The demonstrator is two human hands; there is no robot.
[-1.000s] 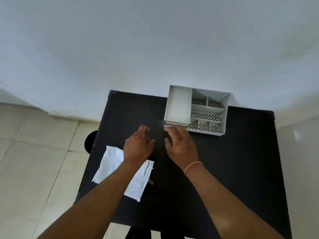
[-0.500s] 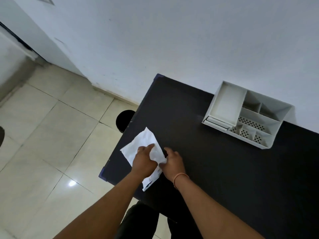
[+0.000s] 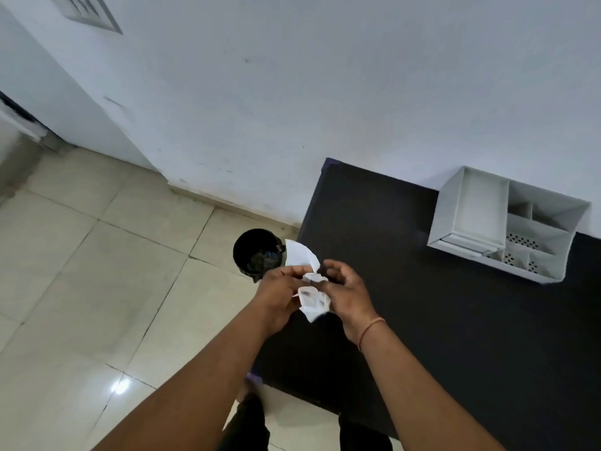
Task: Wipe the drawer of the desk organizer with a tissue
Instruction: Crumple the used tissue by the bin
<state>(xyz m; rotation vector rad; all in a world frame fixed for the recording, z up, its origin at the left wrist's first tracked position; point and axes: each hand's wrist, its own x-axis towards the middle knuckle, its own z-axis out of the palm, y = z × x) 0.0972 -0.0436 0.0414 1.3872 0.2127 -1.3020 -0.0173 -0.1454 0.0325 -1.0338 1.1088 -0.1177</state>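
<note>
- The white tissue (image 3: 308,281) is bunched between both hands, held in the air over the left edge of the black table (image 3: 455,320), clear of its surface
- One flat corner of the tissue sticks up above the knuckles, toward the bin; the crumpled lower part hangs between the two palms
- The left hand (image 3: 276,297) closes around the tissue's left side, its fingers curled in and the forearm running down to the lower left
- The right hand (image 3: 344,294) pinches the tissue from the right with thumb and fingertips; a thin pinkish band (image 3: 370,328) circles its wrist
- The two hands sit close together, joined by the tissue
- The white desk organizer (image 3: 507,226) stands well apart from the hands, at the table's far right against the wall
- Its large left compartment looks bare; the smaller right compartments have perforated floors
- The drawer (image 3: 461,247) shows as a narrow front at the organizer's lower left, possibly pulled out a little, though the angle makes that hard to judge
- A black round bin (image 3: 258,253) stands on the tiled floor just left of the table, with something dark inside that cannot be made out
</note>
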